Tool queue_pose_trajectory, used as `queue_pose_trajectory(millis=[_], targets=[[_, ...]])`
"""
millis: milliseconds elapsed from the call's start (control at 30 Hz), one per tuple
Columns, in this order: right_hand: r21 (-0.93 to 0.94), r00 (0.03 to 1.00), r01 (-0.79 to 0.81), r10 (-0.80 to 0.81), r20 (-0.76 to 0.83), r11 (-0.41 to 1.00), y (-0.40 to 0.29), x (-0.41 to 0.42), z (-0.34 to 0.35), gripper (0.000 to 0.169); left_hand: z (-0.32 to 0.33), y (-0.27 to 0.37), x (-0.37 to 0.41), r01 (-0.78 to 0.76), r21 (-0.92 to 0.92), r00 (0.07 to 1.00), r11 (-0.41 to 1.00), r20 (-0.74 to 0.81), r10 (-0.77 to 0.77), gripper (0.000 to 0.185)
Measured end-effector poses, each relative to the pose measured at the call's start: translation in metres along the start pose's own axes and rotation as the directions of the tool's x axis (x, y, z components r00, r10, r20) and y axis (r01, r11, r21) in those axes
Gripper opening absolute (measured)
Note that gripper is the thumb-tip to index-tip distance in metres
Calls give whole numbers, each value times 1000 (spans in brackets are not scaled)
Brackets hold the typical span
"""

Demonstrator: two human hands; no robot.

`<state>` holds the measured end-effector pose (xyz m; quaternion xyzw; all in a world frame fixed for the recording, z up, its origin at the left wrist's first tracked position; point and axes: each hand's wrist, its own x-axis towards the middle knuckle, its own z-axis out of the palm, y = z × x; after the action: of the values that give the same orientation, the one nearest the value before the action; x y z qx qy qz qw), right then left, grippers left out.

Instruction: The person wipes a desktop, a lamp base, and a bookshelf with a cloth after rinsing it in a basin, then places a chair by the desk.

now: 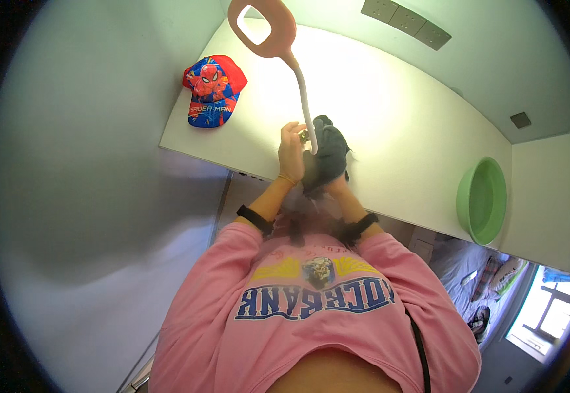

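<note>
My left hand (pixel 291 153) is raised at the near side of the white desk, fingers curled at a small shiny yellowish object (pixel 304 136). That object sits against a dark fabric item (pixel 329 154), possibly a cap. Most of my right hand (pixel 335 185) is hidden by the dark fabric, which covers it from the wrist up; its fingers cannot be seen. In front of the fabric runs the pale bendy neck (pixel 304 98) of a desk lamp, whose pink ring-shaped head (pixel 281 29) is above the desk. How the neck's lower end is fixed is unclear.
A red and blue Spider-Man cap (pixel 213 91) lies at the desk's left end. Near the right end of the white desk (pixel 412 147) stands a green plastic basin (pixel 484 201). Wall sockets (pixel 407 22) line the back wall. Bedding (pixel 462 275) shows at lower right.
</note>
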<state>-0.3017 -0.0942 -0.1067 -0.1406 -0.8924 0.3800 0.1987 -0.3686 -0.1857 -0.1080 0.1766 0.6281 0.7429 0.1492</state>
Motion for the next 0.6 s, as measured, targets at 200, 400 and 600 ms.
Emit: queue_pose_trajectory(millis=[200, 400, 600], targets=[[-242, 937, 338, -350, -8, 909, 0, -8, -41, 61, -4, -7, -2, -132, -47, 989, 990, 62, 135, 51], [-80, 980, 125, -135, -143, 989, -11, -7, -64, 46, -1, 14, -4, -237, 408, 963, 882, 221, 156, 52], [435, 961, -68, 176, -212, 898, 14, -7, 7, 38, 7, 2, 4, -181, 562, 980, 807, 34, 196, 32]])
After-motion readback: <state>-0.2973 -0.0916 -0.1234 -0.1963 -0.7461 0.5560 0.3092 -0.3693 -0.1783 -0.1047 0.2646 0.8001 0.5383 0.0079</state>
